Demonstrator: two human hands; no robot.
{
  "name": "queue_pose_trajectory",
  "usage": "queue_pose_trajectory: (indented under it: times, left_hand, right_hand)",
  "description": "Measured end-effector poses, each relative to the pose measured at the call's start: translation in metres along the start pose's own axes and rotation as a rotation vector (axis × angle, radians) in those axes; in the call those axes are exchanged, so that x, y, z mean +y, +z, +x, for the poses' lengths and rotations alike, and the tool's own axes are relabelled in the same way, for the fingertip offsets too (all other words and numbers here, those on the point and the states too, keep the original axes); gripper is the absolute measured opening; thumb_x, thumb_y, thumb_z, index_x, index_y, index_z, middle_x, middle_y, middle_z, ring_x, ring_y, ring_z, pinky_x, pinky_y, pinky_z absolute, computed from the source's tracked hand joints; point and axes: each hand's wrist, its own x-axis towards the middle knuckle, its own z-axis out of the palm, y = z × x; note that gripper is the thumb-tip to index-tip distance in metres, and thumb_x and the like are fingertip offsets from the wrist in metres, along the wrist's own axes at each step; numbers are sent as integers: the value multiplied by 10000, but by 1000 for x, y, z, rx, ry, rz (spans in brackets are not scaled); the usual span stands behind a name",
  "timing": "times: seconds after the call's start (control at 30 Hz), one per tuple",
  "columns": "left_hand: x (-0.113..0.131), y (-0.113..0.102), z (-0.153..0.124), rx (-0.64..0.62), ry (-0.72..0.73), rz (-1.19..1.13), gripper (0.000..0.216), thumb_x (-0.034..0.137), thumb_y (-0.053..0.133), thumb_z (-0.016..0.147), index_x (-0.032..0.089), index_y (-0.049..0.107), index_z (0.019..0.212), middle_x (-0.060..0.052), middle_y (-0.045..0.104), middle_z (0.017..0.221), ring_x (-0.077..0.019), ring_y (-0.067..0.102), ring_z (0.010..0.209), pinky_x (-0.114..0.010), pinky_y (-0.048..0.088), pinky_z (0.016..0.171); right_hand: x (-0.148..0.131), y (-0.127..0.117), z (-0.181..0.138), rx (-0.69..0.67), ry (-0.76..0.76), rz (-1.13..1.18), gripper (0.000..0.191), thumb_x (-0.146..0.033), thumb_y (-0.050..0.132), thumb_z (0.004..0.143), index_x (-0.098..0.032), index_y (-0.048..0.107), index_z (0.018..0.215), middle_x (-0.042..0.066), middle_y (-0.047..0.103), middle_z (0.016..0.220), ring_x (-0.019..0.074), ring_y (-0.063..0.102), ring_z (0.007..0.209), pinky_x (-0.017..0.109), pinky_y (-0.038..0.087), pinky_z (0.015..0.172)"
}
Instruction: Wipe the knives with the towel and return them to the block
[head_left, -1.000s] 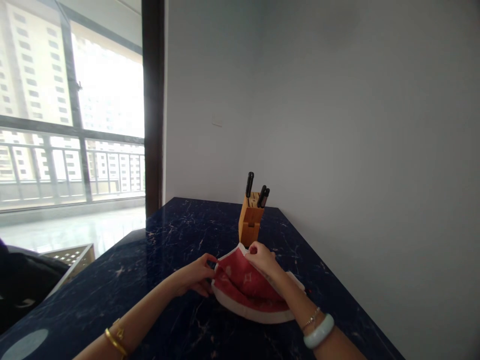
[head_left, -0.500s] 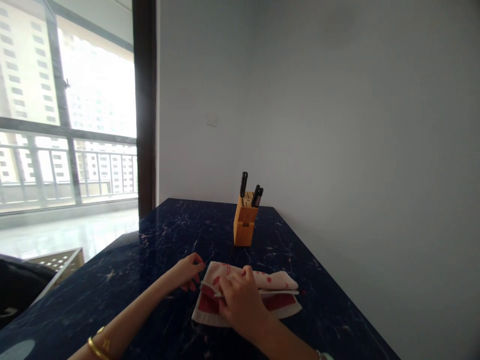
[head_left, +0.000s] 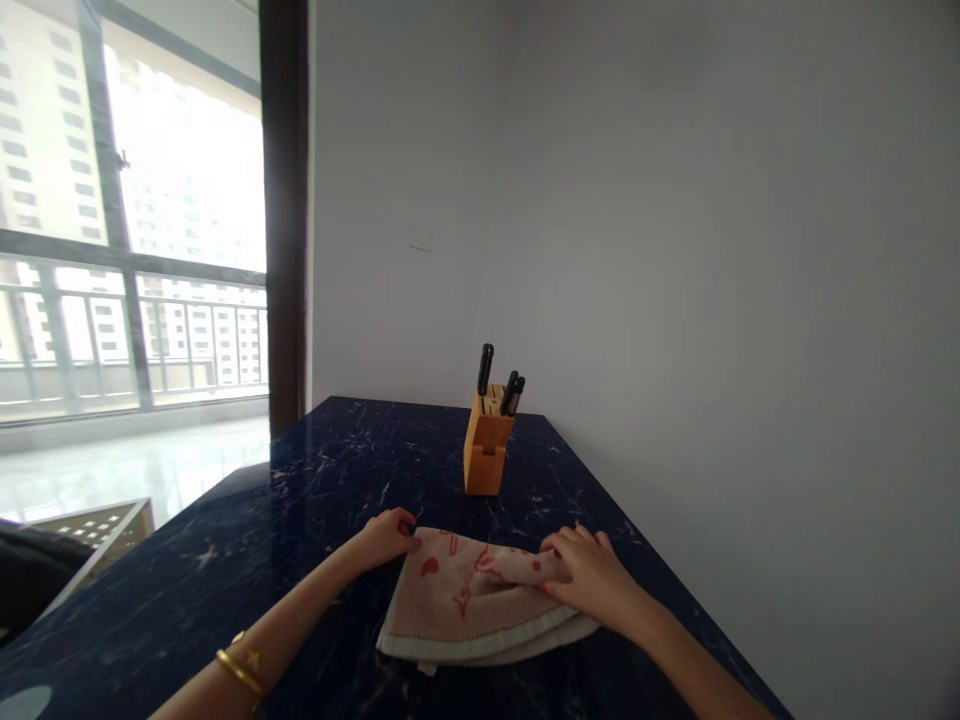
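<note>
A pale pink towel (head_left: 450, 605) with red markings and a white hem lies folded on the dark blue marbled table (head_left: 352, 470). At its far left corner is my left hand (head_left: 384, 538), fingers curled and pinching the edge. My right hand (head_left: 596, 572) is closed over the towel's right end, where the cloth bunches into a raised fold. Some fingertips of both hands are hidden. The towel's near edge shows stacked layers, with a small tag poking out at the lower left.
Beyond the towel stands a wooden knife block (head_left: 484, 460) holding several black-handled knives (head_left: 486, 368). A plain wall (head_left: 712, 350) runs along the table's right side. At the lower left, a perforated chair (head_left: 112, 530) with a dark item on it stands by the table.
My right hand has moved right, from the towel's middle to its right end. The upper layer now lies over the red part toward me. My left hand has come onto the far left corner.
</note>
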Motion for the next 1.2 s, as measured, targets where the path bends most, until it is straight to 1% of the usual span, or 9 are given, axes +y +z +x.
queue_pose_trajectory:
  times: [0.13,0.27,0.4,0.53,0.73,0.87,1.0,1.1,1.2]
  left_hand:
    - [11,5,11,-31,10,-53,324,157,597,549,135,629,871,22,622,667,-137,583,646,-223,412,599]
    - [23,1,20,-19,59,-94,252,126,554,566,121,648,799,25,604,608,-132,565,609,-226,413,577]
    - [35,-15,20,34,154,-139,316,136,494,604,103,638,884,-4,625,712,-140,565,679,-221,420,618]
    - [45,-40,1,58,272,-156,312,195,486,643,122,625,912,-19,627,789,-146,546,727,-231,422,663]
    - [49,-60,-46,-86,401,-78,209,183,508,645,184,642,805,15,630,796,-132,537,735,-202,409,653]
    - [41,-56,-67,-190,455,109,211,138,488,659,206,638,791,16,614,804,-123,538,739,-198,397,675]
    - [34,-48,-77,-241,465,297,320,40,428,644,253,634,766,21,592,854,-150,506,848,-283,336,837]
    - [40,-41,-81,-174,471,411,335,7,420,610,245,617,741,1,556,892,-184,463,883,-354,298,870]
    - [59,-28,-86,-35,522,442,287,42,456,613,223,589,791,-27,517,952,-197,434,886,-349,309,841]
  right_hand:
    - [17,12,-9,-31,11,-53,204,-166,527,629,-244,570,813,-10,606,838,184,503,852,301,227,705]
    - [16,16,-4,90,48,-86,190,-79,448,653,-220,543,738,-19,612,733,157,512,780,301,204,694]
    - [12,5,1,275,95,-142,180,-72,430,688,-214,514,760,-12,601,740,155,502,766,304,202,703]
    - [5,-6,-10,348,41,-178,174,-74,431,703,-220,503,765,-8,584,743,162,486,766,307,210,706]
    - [0,4,-40,281,-46,-182,200,-70,439,700,-229,518,795,0,580,785,178,481,777,338,232,741]
    - [0,19,-55,234,-58,-190,218,-70,449,686,-240,526,799,4,597,847,191,493,809,374,233,784]
    - [2,20,-59,171,-29,-89,168,-136,488,670,-265,535,766,-22,601,799,187,501,809,384,238,807]
    - [15,13,-52,146,96,9,150,-230,495,691,-286,548,819,-21,602,819,187,511,821,369,272,779]
    - [40,10,-39,78,338,77,202,-396,473,731,-271,559,865,5,609,805,215,529,824,366,312,725]
